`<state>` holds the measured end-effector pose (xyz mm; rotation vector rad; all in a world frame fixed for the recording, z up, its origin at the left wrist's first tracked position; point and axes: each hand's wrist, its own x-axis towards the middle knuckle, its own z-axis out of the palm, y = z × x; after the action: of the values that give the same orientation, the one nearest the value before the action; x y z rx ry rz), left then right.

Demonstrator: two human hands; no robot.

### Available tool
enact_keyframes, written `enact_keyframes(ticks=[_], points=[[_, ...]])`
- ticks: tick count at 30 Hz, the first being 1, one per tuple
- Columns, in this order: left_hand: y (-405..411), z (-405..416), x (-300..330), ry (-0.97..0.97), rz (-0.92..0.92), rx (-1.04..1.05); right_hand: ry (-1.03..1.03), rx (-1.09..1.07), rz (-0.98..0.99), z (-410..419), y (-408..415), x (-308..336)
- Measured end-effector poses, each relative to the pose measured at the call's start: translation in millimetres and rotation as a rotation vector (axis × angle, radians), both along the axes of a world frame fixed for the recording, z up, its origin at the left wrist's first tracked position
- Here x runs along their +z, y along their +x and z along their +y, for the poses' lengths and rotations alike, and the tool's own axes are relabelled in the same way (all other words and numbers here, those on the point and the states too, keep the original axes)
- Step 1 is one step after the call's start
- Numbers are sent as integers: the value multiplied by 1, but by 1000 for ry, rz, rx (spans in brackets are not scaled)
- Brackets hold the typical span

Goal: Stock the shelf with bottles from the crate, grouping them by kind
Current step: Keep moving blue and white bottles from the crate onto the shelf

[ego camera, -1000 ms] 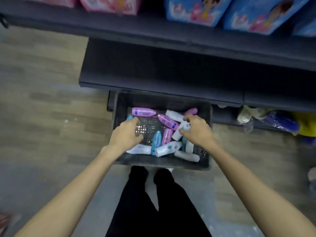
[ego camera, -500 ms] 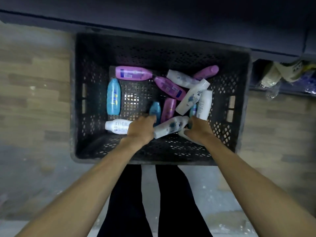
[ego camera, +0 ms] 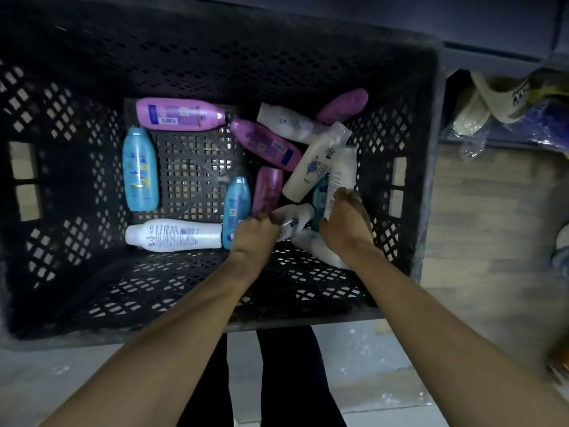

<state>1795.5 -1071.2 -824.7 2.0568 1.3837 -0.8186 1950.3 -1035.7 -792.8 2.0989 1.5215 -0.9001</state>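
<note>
Head view: we are reaching into the black crate [ego camera: 400, 124], our left hand [ego camera: 254, 234] grasping a white bottle [ego camera: 292, 221] and our right hand [ego camera: 345, 220] gripping another white bottle [ego camera: 340, 177]. Purple, blue and white bottles are lying mixed inside; stocking appears barely begun.

The view has dropped closer — the crate [ego camera: 426, 167] fills the frame; the right hand [ego camera: 346, 223] now grips an upright white bottle [ego camera: 340, 177].

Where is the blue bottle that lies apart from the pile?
In the head view, the blue bottle lies by the crate's left wall, below the purple bottle and above a white bottle.
</note>
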Motion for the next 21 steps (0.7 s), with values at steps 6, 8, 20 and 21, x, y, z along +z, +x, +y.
enact_keyframes(ticks=[6, 8, 20, 21], points=[[-2, -4, -14, -32, 84, -39, 85, -135, -12, -12, -8, -5], [4, 0, -15, 27, 70, -63, 103, -100, -1, -13, -11, -3], [-67, 22, 0, -39, 173, 221, 26, -535, 177, 39, -49, -45], [-78, 24, 2, -45, 165, 270, 31, -608, 165, 44, -55, -51]])
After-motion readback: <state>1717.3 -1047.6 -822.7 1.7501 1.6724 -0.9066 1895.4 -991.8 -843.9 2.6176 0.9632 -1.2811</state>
